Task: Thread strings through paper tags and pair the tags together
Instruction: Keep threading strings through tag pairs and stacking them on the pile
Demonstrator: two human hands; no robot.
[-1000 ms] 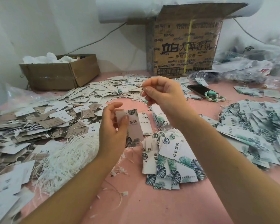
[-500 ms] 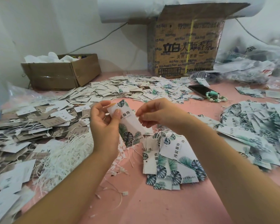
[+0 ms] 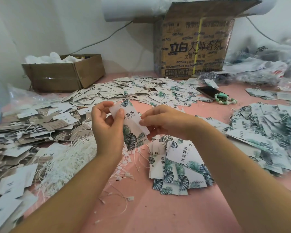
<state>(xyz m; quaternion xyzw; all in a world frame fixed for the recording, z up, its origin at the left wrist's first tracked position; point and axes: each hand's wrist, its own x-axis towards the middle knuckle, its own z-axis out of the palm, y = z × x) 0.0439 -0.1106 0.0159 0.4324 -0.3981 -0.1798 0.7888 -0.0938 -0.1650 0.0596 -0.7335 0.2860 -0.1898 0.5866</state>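
Spreading over the pink tabletop [image 3: 158, 207], loose tags [image 3: 32, 128] and white strings [image 3: 65, 158] lie left of the leaf-print tag [image 3: 133, 126], with a low cardboard box [image 3: 64, 73] behind them. The left hand [image 3: 107, 125] has its grip pinched on that tag's top, and the right hand [image 3: 166, 121] has its grip pinched on the tag's right edge. Behind and right of the tag, a tall carton [image 3: 195, 47] stands against the white wall [image 3: 40, 22].

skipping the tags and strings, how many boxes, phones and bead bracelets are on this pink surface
cardboard boxes: 2 (low open box, tall printed box)
phone: 1
bead bracelet: 1
total: 4
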